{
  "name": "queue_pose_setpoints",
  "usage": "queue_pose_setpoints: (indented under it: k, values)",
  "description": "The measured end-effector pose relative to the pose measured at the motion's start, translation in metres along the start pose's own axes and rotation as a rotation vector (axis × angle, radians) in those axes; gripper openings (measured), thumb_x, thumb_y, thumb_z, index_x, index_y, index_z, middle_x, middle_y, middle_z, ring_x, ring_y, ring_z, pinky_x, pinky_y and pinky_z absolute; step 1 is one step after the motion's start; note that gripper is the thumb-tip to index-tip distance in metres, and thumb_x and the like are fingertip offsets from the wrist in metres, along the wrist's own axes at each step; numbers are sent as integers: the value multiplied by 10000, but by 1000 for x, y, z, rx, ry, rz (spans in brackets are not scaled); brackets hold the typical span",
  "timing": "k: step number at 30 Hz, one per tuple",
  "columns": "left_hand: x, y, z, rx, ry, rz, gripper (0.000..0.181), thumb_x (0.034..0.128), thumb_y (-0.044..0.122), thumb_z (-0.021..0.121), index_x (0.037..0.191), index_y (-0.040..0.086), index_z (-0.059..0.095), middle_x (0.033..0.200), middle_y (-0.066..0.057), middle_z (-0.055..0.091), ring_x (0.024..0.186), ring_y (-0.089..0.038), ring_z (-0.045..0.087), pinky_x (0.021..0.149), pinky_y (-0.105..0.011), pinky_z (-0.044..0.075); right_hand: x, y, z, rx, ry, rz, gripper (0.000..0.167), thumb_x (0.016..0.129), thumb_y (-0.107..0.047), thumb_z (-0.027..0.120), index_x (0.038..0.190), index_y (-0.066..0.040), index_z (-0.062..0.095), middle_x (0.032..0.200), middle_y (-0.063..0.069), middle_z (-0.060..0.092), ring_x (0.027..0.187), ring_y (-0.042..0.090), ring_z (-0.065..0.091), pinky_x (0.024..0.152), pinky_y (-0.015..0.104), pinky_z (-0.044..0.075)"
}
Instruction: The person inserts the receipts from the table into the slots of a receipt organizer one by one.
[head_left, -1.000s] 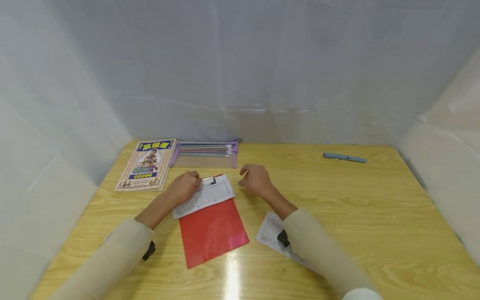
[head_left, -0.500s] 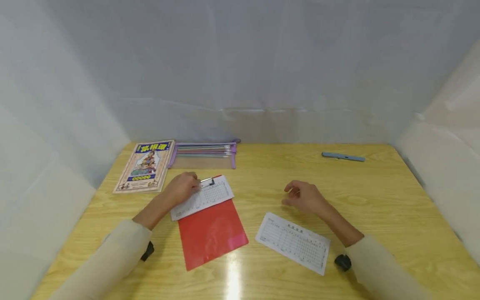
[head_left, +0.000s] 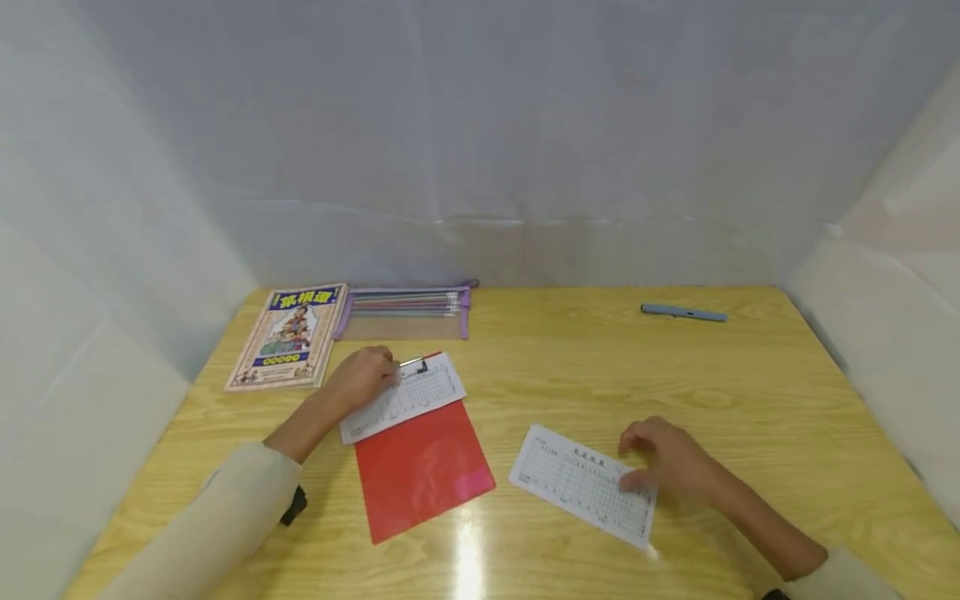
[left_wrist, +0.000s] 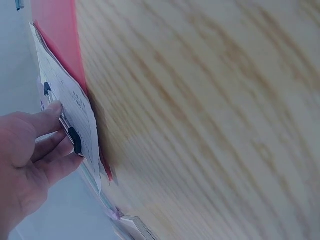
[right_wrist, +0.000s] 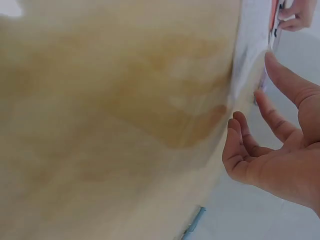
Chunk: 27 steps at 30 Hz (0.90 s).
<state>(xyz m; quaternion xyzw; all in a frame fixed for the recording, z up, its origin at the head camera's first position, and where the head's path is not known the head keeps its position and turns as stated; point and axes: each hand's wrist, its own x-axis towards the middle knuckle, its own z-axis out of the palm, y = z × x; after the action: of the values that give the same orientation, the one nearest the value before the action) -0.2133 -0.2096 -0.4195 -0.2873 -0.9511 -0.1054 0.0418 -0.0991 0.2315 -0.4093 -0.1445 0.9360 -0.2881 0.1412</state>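
Observation:
A red clipboard [head_left: 425, 468] lies at a slant on the table. A printed form [head_left: 408, 398] sits on its upper part under the metal clip [left_wrist: 66, 126]. My left hand [head_left: 362, 379] pinches that clip, the thumb on one side and fingers on the other in the left wrist view. To the right, a second printed form [head_left: 581, 483] lies flat on the wood. My right hand [head_left: 667, 458] hovers at its right end with parted, loosely bent fingers and holds nothing. In the right wrist view the thumb [right_wrist: 287, 80] is close to the paper's edge; contact is unclear.
A comic-style booklet [head_left: 288, 337] lies at the back left, beside a purple-edged clear zip pouch [head_left: 405, 325] with several pencils. A blue-grey pen [head_left: 684, 312] rests at the back right of the wooden table [head_left: 555, 367]. Pale sheeting [head_left: 480, 167] encloses the back and sides.
My right hand has moved right and toward me, from beside the clipboard to the loose form's right end, uncovering that form. The left hand still holds the clip.

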Motion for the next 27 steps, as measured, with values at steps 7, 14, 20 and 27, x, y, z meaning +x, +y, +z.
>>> queue_pose_setpoints:
  k: [7, 14, 20, 27]
  values:
    - [-1, 2, -1, 14, -9, -24, 96, 844, 73, 678, 879, 6, 738, 880, -142, 665, 829, -288, 651, 737, -403, 542, -19, -2, 11, 5, 12, 50, 395, 606, -277, 867, 885, -169, 608, 968, 8, 571, 941, 175, 538, 836, 396, 469]
    - [1, 2, -1, 20, -7, -1, 81, 832, 67, 687, 850, 2, 732, 837, -130, 650, 784, -271, 641, 709, -387, 538, -20, -7, 15, 31, 15, 143, 361, 628, -164, 853, 887, -151, 602, 941, 10, 589, 908, 162, 570, 809, 391, 502]
    - [1, 1, 0, 23, -12, -4, 77, 832, 75, 689, 842, 10, 730, 835, -121, 648, 780, -257, 637, 711, -381, 535, -19, -6, 15, 32, 35, 152, 278, 695, -80, 801, 887, -144, 610, 966, 25, 592, 912, 167, 575, 790, 387, 505]
    - [1, 3, -1, 25, -28, -33, 103, 837, 93, 692, 876, 8, 737, 850, -119, 654, 798, -250, 643, 725, -379, 541, -18, -4, 13, 36, 135, 153, 152, 753, -12, 740, 833, -123, 673, 897, 23, 691, 765, 108, 575, 625, 219, 478]
